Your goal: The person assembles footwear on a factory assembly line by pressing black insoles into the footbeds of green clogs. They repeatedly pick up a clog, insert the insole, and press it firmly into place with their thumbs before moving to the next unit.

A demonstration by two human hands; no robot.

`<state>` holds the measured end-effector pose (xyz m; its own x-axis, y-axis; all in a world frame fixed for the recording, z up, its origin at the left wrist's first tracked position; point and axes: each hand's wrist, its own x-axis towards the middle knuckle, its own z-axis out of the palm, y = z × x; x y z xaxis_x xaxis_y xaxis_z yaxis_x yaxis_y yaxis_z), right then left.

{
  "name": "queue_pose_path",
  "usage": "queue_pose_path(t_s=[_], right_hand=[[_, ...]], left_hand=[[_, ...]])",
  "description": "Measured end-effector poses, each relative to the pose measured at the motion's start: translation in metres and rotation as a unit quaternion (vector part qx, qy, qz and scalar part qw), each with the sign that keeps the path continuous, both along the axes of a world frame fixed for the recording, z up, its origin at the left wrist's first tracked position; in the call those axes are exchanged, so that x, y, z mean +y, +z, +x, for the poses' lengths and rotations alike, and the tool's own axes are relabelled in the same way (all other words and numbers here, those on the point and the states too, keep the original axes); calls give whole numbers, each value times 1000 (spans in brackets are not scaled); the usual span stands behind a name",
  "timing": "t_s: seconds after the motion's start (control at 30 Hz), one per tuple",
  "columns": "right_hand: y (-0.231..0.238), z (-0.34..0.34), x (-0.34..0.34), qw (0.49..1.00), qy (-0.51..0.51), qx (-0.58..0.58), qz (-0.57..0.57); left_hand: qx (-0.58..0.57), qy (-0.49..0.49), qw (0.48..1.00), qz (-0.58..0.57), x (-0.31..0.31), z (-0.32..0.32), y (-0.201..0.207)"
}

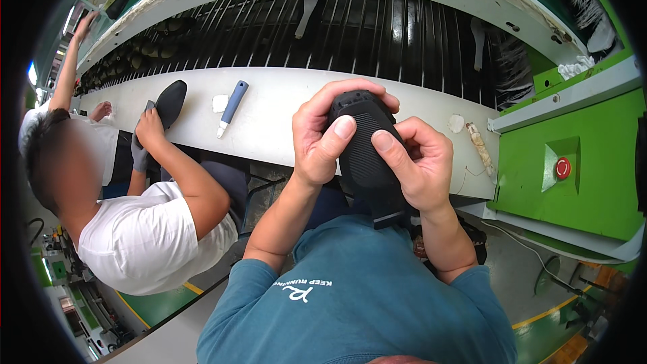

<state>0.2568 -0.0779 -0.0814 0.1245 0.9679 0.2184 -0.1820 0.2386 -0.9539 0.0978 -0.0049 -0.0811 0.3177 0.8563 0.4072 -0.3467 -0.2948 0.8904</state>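
Observation:
A black shoe (367, 145) with a ribbed sole is gripped between my two hands, its sole turned up toward me. My left hand (322, 131) wraps round one side near the far end, thumb pressed on the sole. On the opposite edge my right hand (423, 158) is closed, its thumb lying on the ribs and its fingers curled at the side. Both hands hold the shoe above the near edge of a white work ledge (276, 104). The shoe's underside, turned away from me, is hidden.
A blue-handled scraper (232, 109) and a white pad (220, 103) lie left on the ledge. A wrapped stick (480, 148) lies right, by a green panel (532, 189) with a red button (563, 168). Rollers (404, 34) run behind. A co-worker (145, 229) holds a dark shoe (170, 103).

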Motion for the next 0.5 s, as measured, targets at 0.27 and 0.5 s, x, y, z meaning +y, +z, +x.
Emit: queue_pose_path(t_s=[0.27, 0.5], right_hand=[[-3, 3, -3, 1000, -5, -5, -2], [-6, 7, -6, 1000, -2, -5, 7]], left_hand=[[7, 6, 1000, 15, -3, 3, 0], [13, -7, 1000, 19, -7, 4, 1]])
